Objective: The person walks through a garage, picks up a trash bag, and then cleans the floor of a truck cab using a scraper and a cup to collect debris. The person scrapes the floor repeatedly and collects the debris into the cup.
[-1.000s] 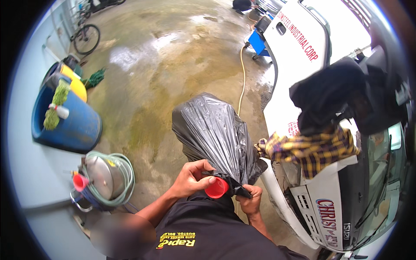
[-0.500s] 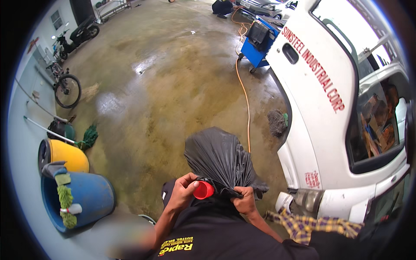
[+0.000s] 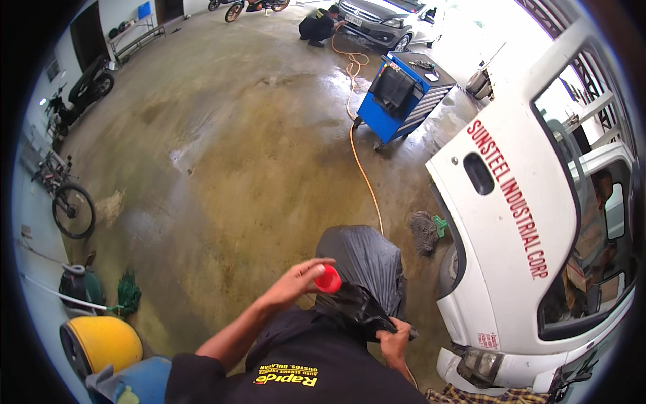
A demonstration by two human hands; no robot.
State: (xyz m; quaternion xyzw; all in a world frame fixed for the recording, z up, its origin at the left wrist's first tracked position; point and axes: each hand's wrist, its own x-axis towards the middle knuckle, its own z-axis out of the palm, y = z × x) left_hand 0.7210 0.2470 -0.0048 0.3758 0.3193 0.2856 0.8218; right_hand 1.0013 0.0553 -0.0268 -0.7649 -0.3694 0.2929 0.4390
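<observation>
A black plastic garbage bag (image 3: pixel 367 259), full and bulging, is right in front of my body. My right hand (image 3: pixel 394 341) is closed on the gathered black plastic at its near right side. At the bag's left edge my left hand (image 3: pixel 297 281) holds a small red plastic cup (image 3: pixel 329 279), thumb against its side and a finger stretched over its top. The round open mouth of the cup faces me. Whether my left fingers also touch the bag is hidden.
At my right stands a white truck cab (image 3: pixel 484 222), with a grey mop head (image 3: pixel 425 232) beside it. An orange hose (image 3: pixel 363 168) crosses the wet floor past a blue tool cart (image 3: pixel 400 97). A yellow drum (image 3: pixel 108 343) and blue drum (image 3: pixel 145 380) stand left. A person (image 3: pixel 319 27) crouches by a car.
My left hand has lifted the red cup up and away from my right hand. The bag's neck stretches more openly between them. My view has tilted up and shifted left.
</observation>
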